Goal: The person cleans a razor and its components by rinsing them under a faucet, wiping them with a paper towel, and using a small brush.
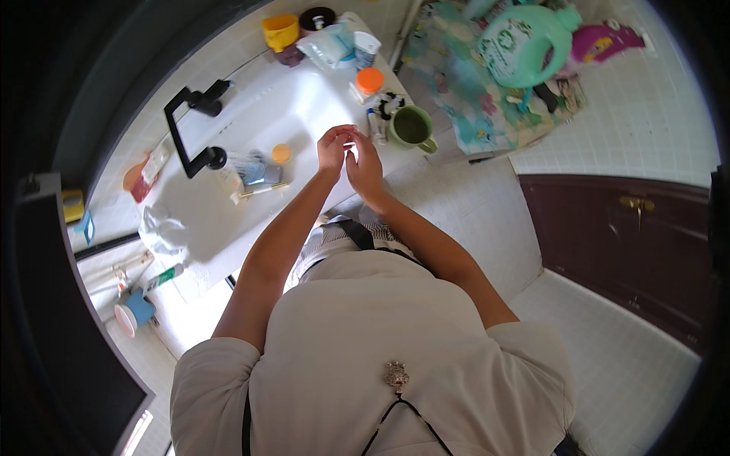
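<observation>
My left hand and my right hand meet at the fingertips over the near edge of the white sink. Both have their fingers bent inward and close together. Whatever may be between them is too small or too hidden to make out. Just right of my hands stand a slim tube with a blue cap and a green mug. A round orange-yellow disc lies left of my left hand, near a grey-blue packet and a thin gold-and-white stick.
A black faucet rises at the sink's far left. An orange-lidded jar, a paper cup and a yellow cup line the back. A green detergent jug sits upper right on a patterned cloth. A dark door is right.
</observation>
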Tool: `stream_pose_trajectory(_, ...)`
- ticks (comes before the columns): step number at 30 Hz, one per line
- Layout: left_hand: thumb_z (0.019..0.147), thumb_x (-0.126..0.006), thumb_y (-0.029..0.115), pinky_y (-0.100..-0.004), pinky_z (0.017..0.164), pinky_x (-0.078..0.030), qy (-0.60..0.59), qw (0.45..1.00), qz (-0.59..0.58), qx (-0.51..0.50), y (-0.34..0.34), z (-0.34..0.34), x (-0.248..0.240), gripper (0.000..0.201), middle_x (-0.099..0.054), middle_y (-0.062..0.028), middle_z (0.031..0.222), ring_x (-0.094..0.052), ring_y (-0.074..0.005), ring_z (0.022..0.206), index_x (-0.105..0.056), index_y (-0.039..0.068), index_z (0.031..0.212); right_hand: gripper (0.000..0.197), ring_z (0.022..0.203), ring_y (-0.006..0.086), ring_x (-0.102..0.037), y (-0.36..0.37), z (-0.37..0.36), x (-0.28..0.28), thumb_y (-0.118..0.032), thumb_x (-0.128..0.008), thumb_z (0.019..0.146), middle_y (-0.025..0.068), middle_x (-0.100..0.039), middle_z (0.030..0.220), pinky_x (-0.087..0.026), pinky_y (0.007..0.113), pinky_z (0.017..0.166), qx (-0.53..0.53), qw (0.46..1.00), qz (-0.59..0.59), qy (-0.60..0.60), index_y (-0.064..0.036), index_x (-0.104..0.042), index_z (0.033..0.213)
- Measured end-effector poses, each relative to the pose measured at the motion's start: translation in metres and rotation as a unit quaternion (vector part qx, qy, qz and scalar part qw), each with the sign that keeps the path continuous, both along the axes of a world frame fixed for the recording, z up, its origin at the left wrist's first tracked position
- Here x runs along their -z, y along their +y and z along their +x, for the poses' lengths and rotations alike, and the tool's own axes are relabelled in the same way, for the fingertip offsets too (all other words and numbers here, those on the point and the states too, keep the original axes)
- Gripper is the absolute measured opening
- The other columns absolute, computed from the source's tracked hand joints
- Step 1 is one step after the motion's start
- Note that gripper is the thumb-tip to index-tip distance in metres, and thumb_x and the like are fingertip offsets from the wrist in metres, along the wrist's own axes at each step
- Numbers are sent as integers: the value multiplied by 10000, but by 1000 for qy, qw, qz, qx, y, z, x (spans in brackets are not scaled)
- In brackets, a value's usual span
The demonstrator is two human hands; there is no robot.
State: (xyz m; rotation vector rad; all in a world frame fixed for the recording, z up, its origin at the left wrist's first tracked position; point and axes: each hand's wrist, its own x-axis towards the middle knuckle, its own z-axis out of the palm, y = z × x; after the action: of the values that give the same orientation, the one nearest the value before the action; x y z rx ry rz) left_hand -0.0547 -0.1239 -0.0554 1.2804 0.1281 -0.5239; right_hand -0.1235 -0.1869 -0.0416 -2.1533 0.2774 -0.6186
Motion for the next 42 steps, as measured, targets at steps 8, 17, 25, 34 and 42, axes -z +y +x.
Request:
stream_pose_trajectory(8, 801, -447, 54, -249, 673, -457, 25, 994, 41, -93, 91, 0, 9, 191, -592, -66, 824, -574, -145, 754, -572, 8, 938, 273, 831, 263, -558, 55, 26, 6, -9, -494, 729, 143, -548, 938, -454, 327, 721, -141, 989, 31, 4, 3, -515, 1001)
stream_pose_trajectory(17, 772, -486, 65, -242, 581, -457, 58, 973, 162, -154, 209, -26, 50, 181, -608, -60, 777, -569, -122, 664, -589, 9, 910, 266, 807, 190, -591, 145, 54, 68, -57, -530, 711, 89, -619, 887, -463, 294, 724, -322, 901, 108, 270, -27, -553, 974)
stream_pose_trajectory(25, 769, -493, 82, -240, 585, -433, 137, 952, 222, -159, 292, -35, 53, 183, -602, -38, 803, -554, -114, 702, -580, 56, 928, 269, 916, 259, -538, 204, 61, 83, -179, -657, 672, 78, -595, 937, -437, 349, 773, -335, 893, -171, 248, -71, -581, 906)
stream_pose_trajectory(34, 766, -481, 99, -245, 561, -437, 123, 964, 190, -142, 306, -11, 45, 203, -605, -54, 808, -565, -127, 665, -578, 33, 932, 197, 733, 248, -571, 206, 96, 117, -256, -564, 788, 77, -573, 822, -470, 355, 618, -317, 916, -139, 205, -92, -540, 894)
stream_pose_trajectory(42, 770, -495, 106, -253, 583, -438, 97, 974, 168, -118, 291, 15, 34, 204, -606, -42, 811, -567, -129, 673, -577, 55, 951, 128, 383, 59, -298, 207, 158, 57, -198, -473, 854, -21, -392, 533, -212, 214, 329, -258, 748, 481, 378, -107, -421, 782)
